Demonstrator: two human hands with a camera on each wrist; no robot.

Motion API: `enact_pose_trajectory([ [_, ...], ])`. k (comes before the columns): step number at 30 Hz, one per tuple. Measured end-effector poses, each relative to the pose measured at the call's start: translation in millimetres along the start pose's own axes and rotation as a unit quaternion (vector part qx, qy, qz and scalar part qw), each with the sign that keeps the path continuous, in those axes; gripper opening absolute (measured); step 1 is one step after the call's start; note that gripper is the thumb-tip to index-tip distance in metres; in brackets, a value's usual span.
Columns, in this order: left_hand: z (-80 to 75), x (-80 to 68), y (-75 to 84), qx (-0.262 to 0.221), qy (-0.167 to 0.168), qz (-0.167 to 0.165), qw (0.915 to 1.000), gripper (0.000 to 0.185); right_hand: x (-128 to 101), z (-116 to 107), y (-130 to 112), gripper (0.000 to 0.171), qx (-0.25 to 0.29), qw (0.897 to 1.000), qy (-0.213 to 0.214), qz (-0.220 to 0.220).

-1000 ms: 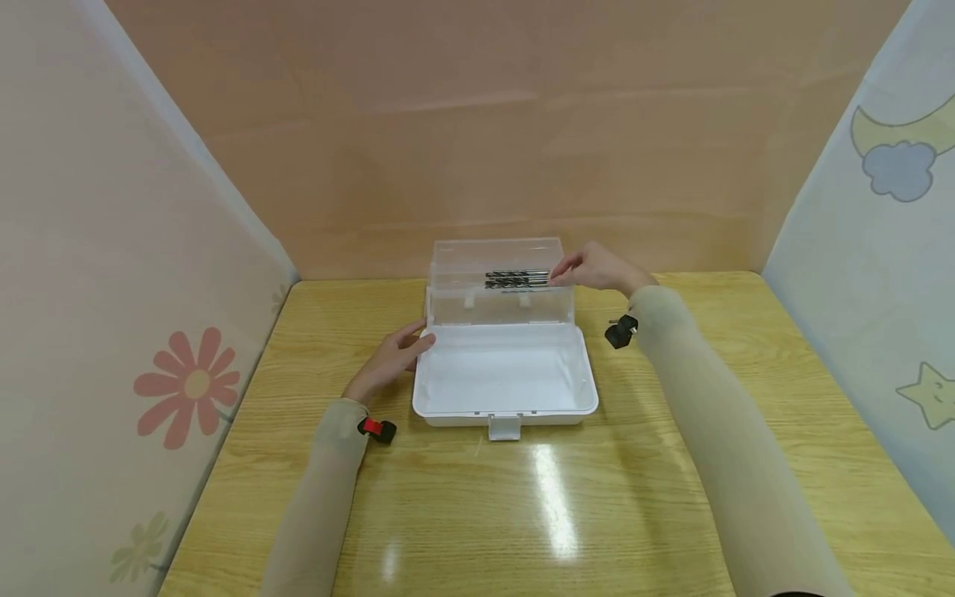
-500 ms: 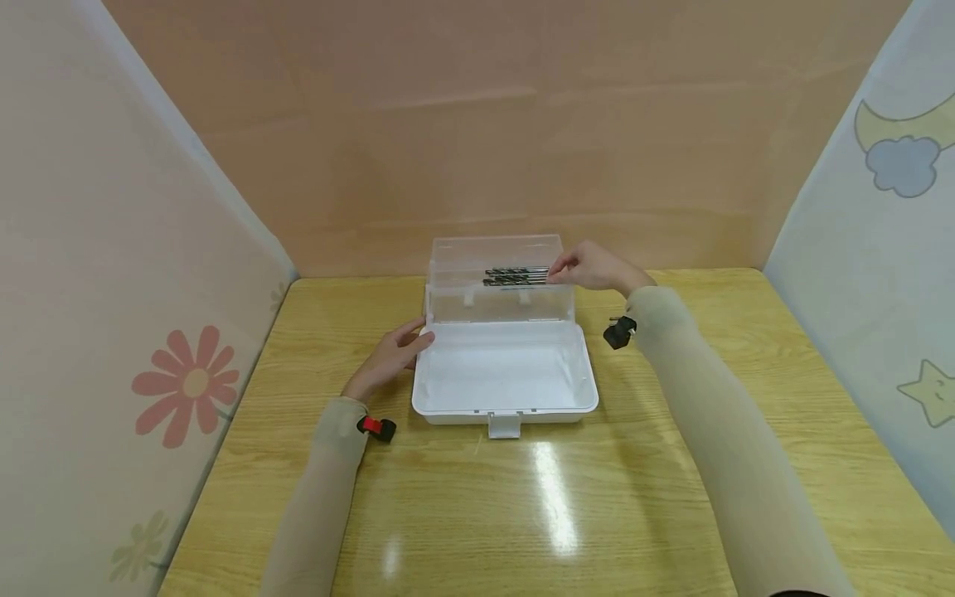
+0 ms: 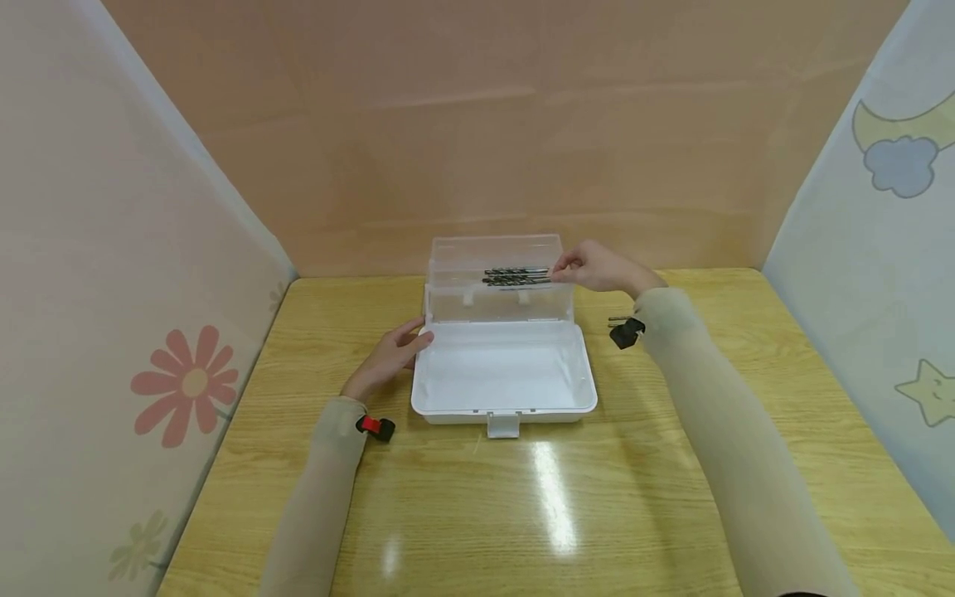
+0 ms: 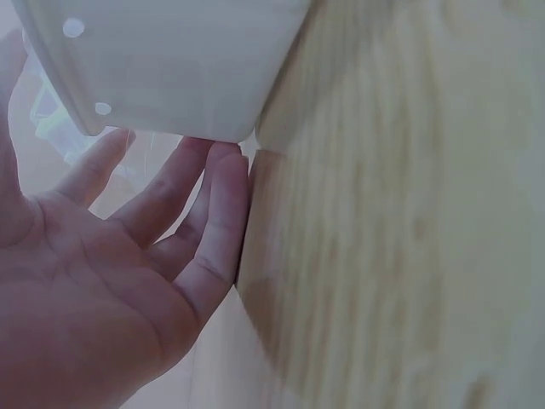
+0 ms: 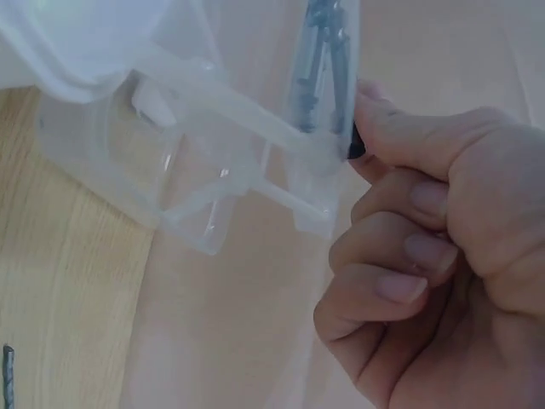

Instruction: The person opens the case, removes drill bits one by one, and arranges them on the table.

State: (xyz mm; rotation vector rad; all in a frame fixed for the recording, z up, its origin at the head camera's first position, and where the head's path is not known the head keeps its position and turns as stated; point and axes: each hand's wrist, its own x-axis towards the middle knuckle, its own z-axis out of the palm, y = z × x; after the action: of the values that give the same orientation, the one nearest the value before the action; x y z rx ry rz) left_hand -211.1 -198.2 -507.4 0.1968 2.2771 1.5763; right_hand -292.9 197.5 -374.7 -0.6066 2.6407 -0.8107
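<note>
**Bits at the lid tray; box steadied**

Desk (image 3: pixel 642 506): wood grain, bearing all items. Box (image 3: pixel 504 377): white, open, base hollow toward the viewer, clear lid (image 3: pixel 496 278) standing at the back. Left hand (image 3: pixel 391 358): fingers straight, pressed flat against the box's left corner, holding nothing; unmoved over the last second. Right hand (image 3: pixel 597 267): fingers curled, thumb and forefinger pinching the end of the bits (image 3: pixel 516 276) at the lid's right edge; shifted only slightly right since a second ago, bits still lying level in the lid tray. Judged: seating or adjusting under way, grip not yet released. Further bit (image 3: pixel 616 318): on the desk right of the box, beside the right wrist.
</note>
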Motion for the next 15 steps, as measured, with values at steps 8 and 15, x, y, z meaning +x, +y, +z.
enact_pose_trajectory([
  [8, 1.5, 0.6, -0.5, -0.012, -0.011, -0.006, 0.9999, 0.069, -14.1, -11.7, 1.4, 0.025, -0.008, 1.000, 0.003, 0.012],
  [15, 1.3, 3.0, -0.8, -0.009, -0.012, -0.008, 0.9999, 0.069, -30.4, -16.8, 16.9, 0.026, -0.015, 0.999, 0.028, 0.016],
])
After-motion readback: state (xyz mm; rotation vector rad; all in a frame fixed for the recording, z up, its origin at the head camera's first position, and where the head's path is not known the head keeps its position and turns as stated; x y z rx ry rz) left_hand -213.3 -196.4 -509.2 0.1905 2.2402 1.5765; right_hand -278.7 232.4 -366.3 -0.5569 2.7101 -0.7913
